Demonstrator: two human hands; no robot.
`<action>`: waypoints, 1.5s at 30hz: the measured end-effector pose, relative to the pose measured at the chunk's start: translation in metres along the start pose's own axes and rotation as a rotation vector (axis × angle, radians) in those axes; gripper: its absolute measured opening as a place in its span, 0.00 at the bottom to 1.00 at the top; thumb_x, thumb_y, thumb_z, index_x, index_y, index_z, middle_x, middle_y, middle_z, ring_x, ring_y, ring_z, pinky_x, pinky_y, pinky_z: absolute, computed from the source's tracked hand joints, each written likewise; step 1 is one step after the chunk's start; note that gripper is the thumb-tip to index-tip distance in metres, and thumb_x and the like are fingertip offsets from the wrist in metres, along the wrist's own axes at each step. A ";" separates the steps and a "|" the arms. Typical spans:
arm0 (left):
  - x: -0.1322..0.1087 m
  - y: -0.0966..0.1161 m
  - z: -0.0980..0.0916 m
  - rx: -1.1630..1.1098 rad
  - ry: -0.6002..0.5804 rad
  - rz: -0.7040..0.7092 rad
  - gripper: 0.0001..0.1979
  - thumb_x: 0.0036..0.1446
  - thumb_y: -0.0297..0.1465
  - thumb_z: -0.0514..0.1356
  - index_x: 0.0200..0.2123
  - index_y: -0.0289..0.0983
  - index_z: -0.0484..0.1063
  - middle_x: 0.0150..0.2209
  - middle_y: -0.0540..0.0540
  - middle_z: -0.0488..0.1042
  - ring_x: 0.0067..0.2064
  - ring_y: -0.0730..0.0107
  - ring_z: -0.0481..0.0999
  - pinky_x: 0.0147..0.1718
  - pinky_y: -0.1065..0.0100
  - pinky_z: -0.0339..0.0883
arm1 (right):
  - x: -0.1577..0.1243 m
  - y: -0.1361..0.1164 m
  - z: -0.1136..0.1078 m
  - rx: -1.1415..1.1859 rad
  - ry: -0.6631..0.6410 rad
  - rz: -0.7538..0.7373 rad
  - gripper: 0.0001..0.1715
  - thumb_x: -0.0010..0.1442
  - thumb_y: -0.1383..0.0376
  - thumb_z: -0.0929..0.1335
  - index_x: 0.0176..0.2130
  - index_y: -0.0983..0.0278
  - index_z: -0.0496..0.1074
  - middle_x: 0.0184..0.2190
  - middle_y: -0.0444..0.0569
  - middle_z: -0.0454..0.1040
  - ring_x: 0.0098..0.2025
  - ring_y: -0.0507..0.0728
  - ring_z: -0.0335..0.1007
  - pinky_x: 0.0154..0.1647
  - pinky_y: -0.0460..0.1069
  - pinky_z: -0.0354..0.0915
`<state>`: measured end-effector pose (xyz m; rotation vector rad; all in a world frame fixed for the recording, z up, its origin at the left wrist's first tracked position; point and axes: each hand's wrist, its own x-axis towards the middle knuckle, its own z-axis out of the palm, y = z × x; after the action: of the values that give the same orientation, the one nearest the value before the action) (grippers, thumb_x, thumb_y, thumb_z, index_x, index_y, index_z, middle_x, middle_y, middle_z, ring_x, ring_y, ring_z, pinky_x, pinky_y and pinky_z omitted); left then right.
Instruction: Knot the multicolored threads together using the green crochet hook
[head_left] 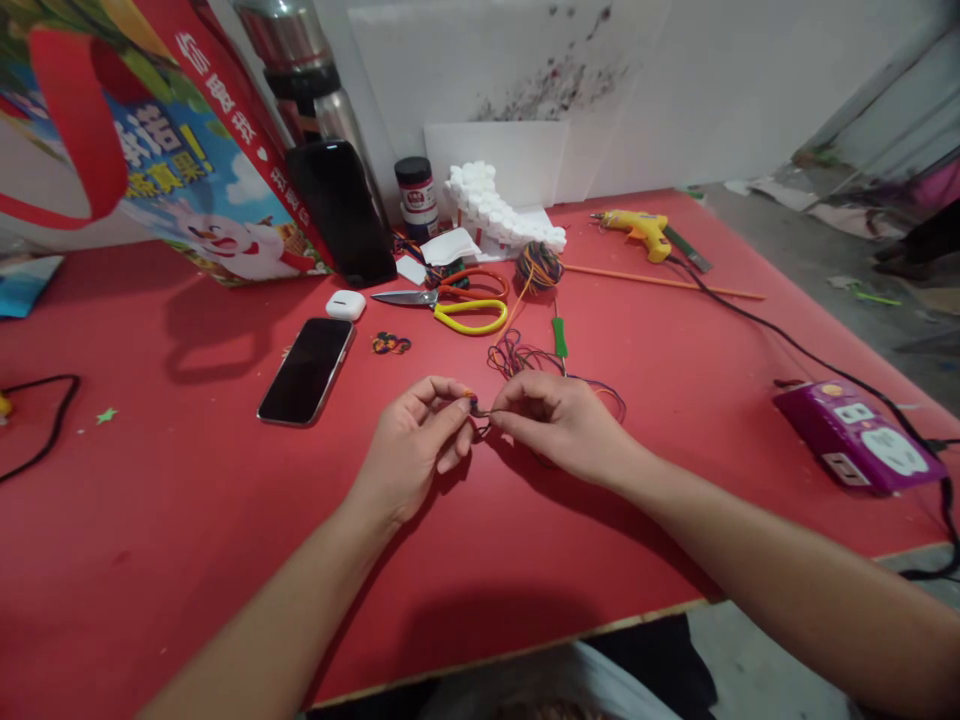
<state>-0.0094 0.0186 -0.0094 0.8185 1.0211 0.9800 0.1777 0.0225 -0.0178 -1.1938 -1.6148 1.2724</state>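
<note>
Yarn piece (473, 400), small & multicolored, sits btwn both hands, just above the red table (225, 520). L hand (416, 440): forearm up from lower L, fingers curled, thumb + index pinched tight on the piece. R hand (559, 420): forearm in from lower R, knuckles up, thumb + index tips closed on a thin strand (484, 413) off it. Loose yarn (513, 352) & green-handled hook (559, 338) just beyond R hand; scissors (433, 298) farther back, w/ yarn ball (538, 268) nearby.

Room on near tabletop (480, 560); scissors (429, 298), loose yarn (516, 357) block way forward.
</note>
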 end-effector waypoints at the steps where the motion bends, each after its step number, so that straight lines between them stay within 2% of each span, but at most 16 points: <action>1: 0.000 0.000 0.000 0.012 0.007 -0.002 0.11 0.54 0.32 0.72 0.35 0.37 0.73 0.17 0.55 0.71 0.16 0.81 0.60 0.16 0.78 0.51 | 0.000 -0.001 -0.001 0.080 -0.024 0.076 0.07 0.62 0.63 0.72 0.32 0.63 0.74 0.19 0.39 0.70 0.18 0.48 0.60 0.20 0.45 0.56; 4: -0.001 0.002 0.000 0.041 0.022 -0.008 0.12 0.52 0.32 0.73 0.37 0.35 0.77 0.17 0.54 0.72 0.16 0.81 0.61 0.16 0.78 0.54 | 0.000 -0.005 -0.002 0.303 -0.075 0.216 0.12 0.61 0.58 0.75 0.34 0.63 0.73 0.14 0.36 0.68 0.14 0.47 0.57 0.17 0.44 0.55; 8: -0.001 0.002 0.000 0.055 0.003 -0.043 0.13 0.51 0.31 0.74 0.39 0.32 0.81 0.17 0.52 0.73 0.15 0.81 0.61 0.15 0.78 0.53 | 0.002 -0.004 -0.005 0.558 -0.103 0.287 0.18 0.54 0.57 0.79 0.35 0.64 0.73 0.23 0.43 0.78 0.18 0.48 0.65 0.17 0.44 0.62; 10: -0.002 0.003 0.001 0.009 -0.004 -0.059 0.11 0.50 0.31 0.75 0.35 0.33 0.81 0.18 0.51 0.74 0.14 0.83 0.60 0.13 0.79 0.49 | 0.003 -0.003 -0.006 0.635 -0.107 0.337 0.18 0.53 0.57 0.79 0.34 0.64 0.73 0.20 0.39 0.73 0.17 0.47 0.62 0.16 0.44 0.59; 12: -0.002 0.005 0.001 -0.087 -0.012 -0.072 0.11 0.48 0.30 0.76 0.33 0.33 0.80 0.22 0.50 0.77 0.15 0.85 0.60 0.12 0.80 0.47 | 0.003 -0.004 -0.007 0.657 -0.105 0.362 0.17 0.53 0.58 0.79 0.33 0.64 0.73 0.15 0.34 0.63 0.15 0.46 0.54 0.16 0.42 0.54; 14: -0.001 0.007 0.002 -0.176 -0.039 -0.089 0.12 0.45 0.29 0.77 0.32 0.34 0.80 0.25 0.49 0.79 0.15 0.85 0.61 0.11 0.81 0.46 | 0.002 -0.005 -0.007 0.620 -0.098 0.354 0.18 0.53 0.57 0.80 0.32 0.64 0.72 0.15 0.32 0.60 0.16 0.44 0.50 0.17 0.42 0.51; 16: -0.001 0.009 0.001 -0.202 -0.074 -0.099 0.12 0.45 0.28 0.77 0.32 0.33 0.80 0.26 0.49 0.80 0.15 0.85 0.62 0.11 0.81 0.46 | 0.001 -0.007 -0.006 0.515 -0.112 0.326 0.20 0.54 0.54 0.79 0.33 0.64 0.72 0.17 0.34 0.63 0.16 0.44 0.51 0.17 0.43 0.49; 20: 0.000 0.006 -0.001 -0.148 -0.069 -0.058 0.09 0.50 0.30 0.76 0.33 0.31 0.83 0.26 0.47 0.80 0.17 0.84 0.67 0.13 0.81 0.57 | -0.003 -0.009 -0.003 0.227 -0.138 0.163 0.16 0.62 0.54 0.74 0.35 0.65 0.75 0.20 0.38 0.66 0.18 0.46 0.53 0.19 0.45 0.49; 23: -0.001 0.003 -0.002 -0.127 -0.049 -0.055 0.10 0.50 0.31 0.76 0.34 0.31 0.85 0.27 0.46 0.81 0.19 0.82 0.70 0.16 0.80 0.63 | -0.003 -0.007 -0.001 0.069 -0.103 0.037 0.12 0.67 0.59 0.69 0.37 0.65 0.76 0.25 0.42 0.72 0.22 0.48 0.59 0.23 0.45 0.54; 26: -0.001 0.003 0.000 -0.143 -0.034 -0.069 0.13 0.47 0.32 0.78 0.35 0.31 0.86 0.26 0.46 0.81 0.20 0.82 0.70 0.17 0.80 0.64 | -0.003 -0.003 0.000 0.005 -0.064 -0.018 0.10 0.68 0.61 0.66 0.38 0.64 0.75 0.31 0.47 0.78 0.29 0.52 0.69 0.31 0.47 0.63; 30: -0.001 0.005 0.003 -0.116 -0.018 -0.064 0.12 0.47 0.33 0.78 0.32 0.31 0.84 0.24 0.48 0.79 0.18 0.83 0.67 0.17 0.79 0.62 | -0.003 0.001 0.001 -0.105 -0.060 -0.068 0.10 0.69 0.63 0.66 0.37 0.63 0.75 0.32 0.48 0.80 0.35 0.55 0.74 0.39 0.49 0.67; 37: -0.004 0.005 0.006 -0.053 0.013 -0.024 0.10 0.51 0.33 0.74 0.28 0.32 0.80 0.21 0.51 0.72 0.17 0.86 0.58 0.17 0.77 0.49 | -0.008 -0.002 0.006 -0.133 -0.103 -0.131 0.11 0.69 0.66 0.64 0.38 0.62 0.76 0.33 0.48 0.82 0.35 0.55 0.76 0.39 0.49 0.68; 45: -0.007 0.005 0.009 -0.061 0.055 -0.064 0.11 0.46 0.34 0.74 0.26 0.33 0.78 0.19 0.54 0.67 0.18 0.84 0.56 0.18 0.77 0.47 | -0.012 -0.003 0.010 -0.182 -0.153 -0.143 0.13 0.70 0.67 0.65 0.35 0.63 0.76 0.32 0.49 0.83 0.34 0.55 0.79 0.37 0.48 0.68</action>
<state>-0.0040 0.0125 -0.0001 0.7078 1.0532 0.9789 0.1717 0.0077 -0.0168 -1.0875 -1.9264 1.1690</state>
